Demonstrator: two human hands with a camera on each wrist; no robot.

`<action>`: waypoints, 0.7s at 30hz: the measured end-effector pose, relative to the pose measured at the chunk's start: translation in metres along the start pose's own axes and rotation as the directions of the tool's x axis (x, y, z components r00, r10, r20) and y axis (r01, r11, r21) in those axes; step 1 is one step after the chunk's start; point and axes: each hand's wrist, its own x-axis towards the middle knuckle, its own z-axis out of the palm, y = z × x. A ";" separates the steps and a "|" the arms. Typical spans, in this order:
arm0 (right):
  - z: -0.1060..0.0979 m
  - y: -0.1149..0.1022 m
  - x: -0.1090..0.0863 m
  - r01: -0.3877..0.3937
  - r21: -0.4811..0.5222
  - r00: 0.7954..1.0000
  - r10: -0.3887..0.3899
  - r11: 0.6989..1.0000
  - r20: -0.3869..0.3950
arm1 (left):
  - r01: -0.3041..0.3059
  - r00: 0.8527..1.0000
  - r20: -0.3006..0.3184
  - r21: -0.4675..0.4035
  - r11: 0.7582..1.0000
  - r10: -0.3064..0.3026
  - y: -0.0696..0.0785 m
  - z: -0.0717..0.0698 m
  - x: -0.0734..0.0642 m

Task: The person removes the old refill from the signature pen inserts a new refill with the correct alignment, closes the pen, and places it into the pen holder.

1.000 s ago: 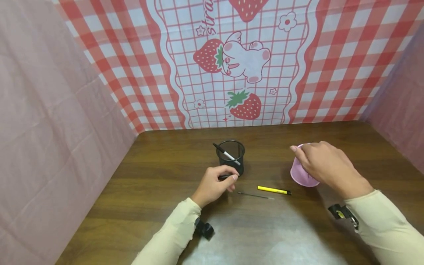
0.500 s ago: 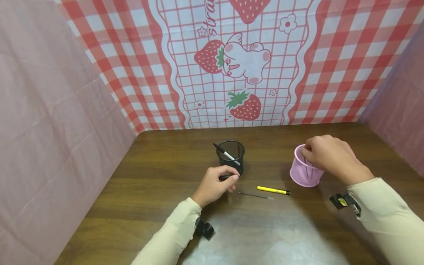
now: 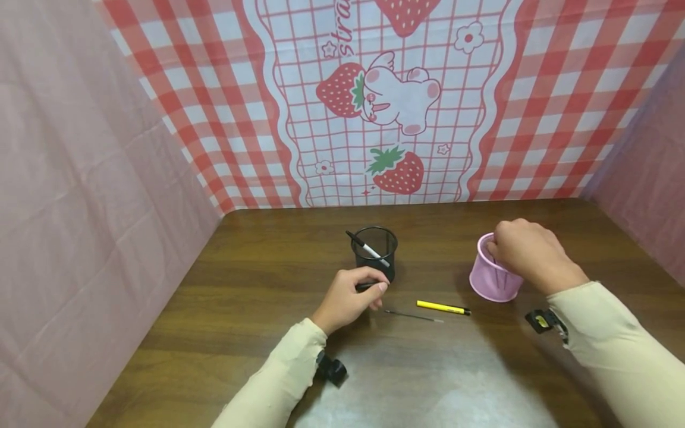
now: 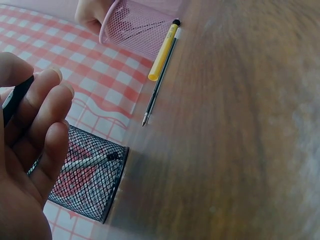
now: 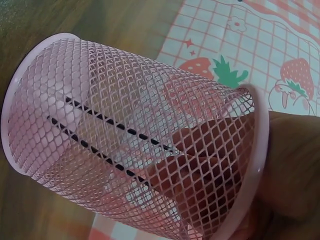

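Note:
My left hand (image 3: 350, 297) pinches a short black pen piece (image 4: 18, 97) between thumb and fingers, just in front of the black mesh pen cup (image 3: 374, 261). A black-and-white pen (image 3: 369, 249) leans inside that cup. On the right, my right hand (image 3: 527, 252) reaches over the rim into the pink mesh cup (image 3: 489, 282). Through its mesh, the right wrist view shows two thin dark pen refills (image 5: 115, 125), with fingertips (image 5: 187, 142) pinching the upper end of one. A yellow pen (image 3: 441, 307) and a loose refill (image 3: 414, 315) lie between the hands.
The brown wooden table (image 3: 225, 285) meets a red-and-white strawberry cloth (image 3: 396, 119) at the back. Pink cloth (image 3: 80, 178) hangs at the left side, with more on the right. Both wrists carry black cameras.
My right hand has shifted from above the pink cup's rim down into it, after exposing two refills inside. My left hand holds its place with the black pen piece.

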 end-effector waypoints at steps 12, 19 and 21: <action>0.002 0.002 0.005 -0.083 0.061 0.996 0.081 0.995 0.035 | 0.025 1.000 0.014 0.001 1.000 -0.025 0.002 0.000 -0.001; 0.000 0.001 0.006 -0.186 0.070 0.981 0.181 0.980 0.072 | 0.018 1.000 0.018 0.002 1.000 -0.018 0.000 0.001 -0.001; 0.000 0.001 0.006 -0.199 0.081 0.978 0.193 0.977 0.073 | 0.018 1.000 0.018 0.005 1.000 -0.018 0.001 0.000 -0.001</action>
